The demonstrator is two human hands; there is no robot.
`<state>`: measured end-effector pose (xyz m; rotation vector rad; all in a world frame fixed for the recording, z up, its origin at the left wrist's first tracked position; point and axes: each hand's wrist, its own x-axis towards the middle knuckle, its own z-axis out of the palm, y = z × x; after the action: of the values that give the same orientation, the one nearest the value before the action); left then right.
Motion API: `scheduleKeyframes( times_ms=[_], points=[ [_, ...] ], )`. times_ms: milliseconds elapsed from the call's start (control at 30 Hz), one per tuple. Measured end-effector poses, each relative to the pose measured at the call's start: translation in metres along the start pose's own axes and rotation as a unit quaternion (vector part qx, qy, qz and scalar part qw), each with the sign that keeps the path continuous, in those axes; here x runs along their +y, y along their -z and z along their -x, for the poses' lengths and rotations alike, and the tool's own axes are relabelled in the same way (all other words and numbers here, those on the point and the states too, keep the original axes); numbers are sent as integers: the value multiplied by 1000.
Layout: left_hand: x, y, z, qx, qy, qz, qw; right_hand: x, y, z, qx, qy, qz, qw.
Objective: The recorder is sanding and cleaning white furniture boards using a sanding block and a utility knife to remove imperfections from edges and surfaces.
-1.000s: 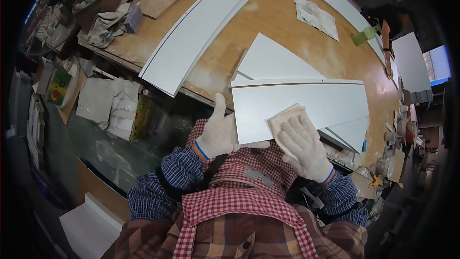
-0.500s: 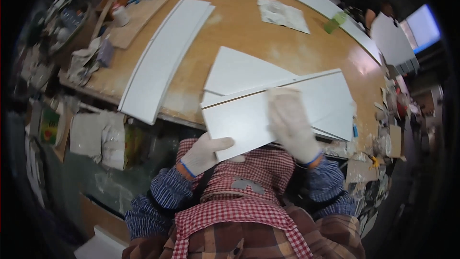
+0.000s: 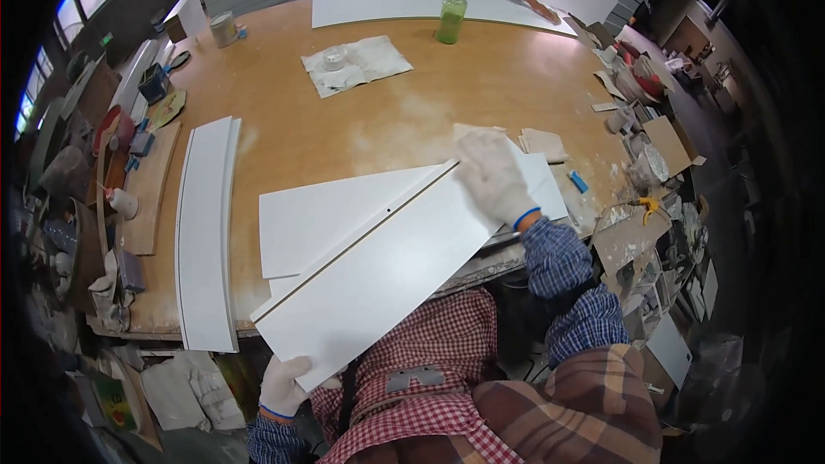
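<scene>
A long white board (image 3: 369, 271) with a dark groove along its far edge slants across the table's front edge. My left hand (image 3: 284, 385), in a white glove with a blue cuff, grips its near left corner, thumb on top. At the board's far right end is my gloved right hand (image 3: 496, 179), somewhat blurred, closed over a pale beige pad (image 3: 473, 131) whose edge shows past the fingers. Other white boards (image 3: 314, 215) lie underneath, partly covered.
More narrow white boards (image 3: 202, 241) lie at left on the wooden table (image 3: 275, 137). A green bottle (image 3: 451, 15), white paper (image 3: 378, 64) and a blue lighter-like object (image 3: 577, 181) are on it too. At the back, a person's hand (image 3: 543, 11) touches another board.
My view has swung right and up, showing more of the far table. The held board now slants more steeply, its left end nearer me. My right hand has moved toward its far right end.
</scene>
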<state>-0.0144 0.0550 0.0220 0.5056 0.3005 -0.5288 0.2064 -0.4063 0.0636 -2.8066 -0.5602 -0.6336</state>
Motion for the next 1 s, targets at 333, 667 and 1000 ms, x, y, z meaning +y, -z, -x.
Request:
scheduleKeyframes(
  times_ms=[333, 667, 1000],
  points=[
    [-10, -20, 0, 97, -66, 12, 993, -88, 11, 35, 62, 67, -141, 986],
    [-2, -11, -5, 114, -93, -27, 989, 7, 49, 57, 94, -107, -2, 990],
    [-1, -15, -3, 188, -89, -32, 978, -39, 39, 78, 131, 43, -57, 989]
  ],
)
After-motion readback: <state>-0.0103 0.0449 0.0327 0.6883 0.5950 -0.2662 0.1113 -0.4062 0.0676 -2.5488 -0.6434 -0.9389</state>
